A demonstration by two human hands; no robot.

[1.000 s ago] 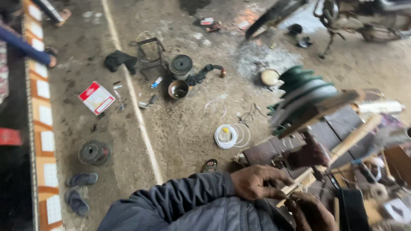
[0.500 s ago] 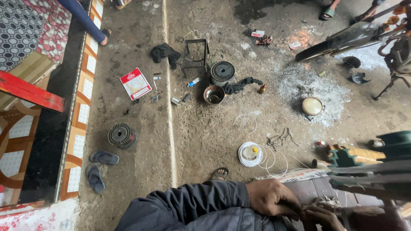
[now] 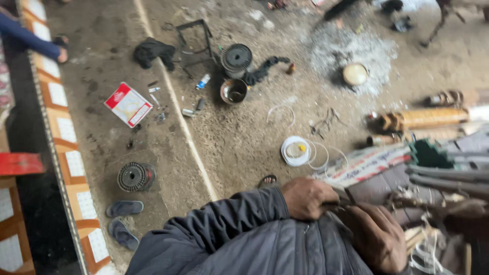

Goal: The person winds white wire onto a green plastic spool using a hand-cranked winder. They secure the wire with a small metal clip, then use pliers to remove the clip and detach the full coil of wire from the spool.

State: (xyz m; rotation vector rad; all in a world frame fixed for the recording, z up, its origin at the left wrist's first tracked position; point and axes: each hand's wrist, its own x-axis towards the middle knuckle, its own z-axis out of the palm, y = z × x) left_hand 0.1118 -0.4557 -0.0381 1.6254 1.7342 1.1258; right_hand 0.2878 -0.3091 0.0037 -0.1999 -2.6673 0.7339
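Since half a second ago my view has swung right; my left hand (image 3: 308, 197) is clenched on a thin tool (image 3: 338, 205); right hand (image 3: 374, 237) grip I cannot tell.

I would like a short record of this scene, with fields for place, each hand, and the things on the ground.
Place: dusty concrete floor, tiled edge on one side
Left hand: closed at the front of the grey jacket
Right hand: close beside it, grip unclear
Nearest on ground: white wire spool
Further off: metal bowl, round wound cores, red-and-white box, pair of sandals
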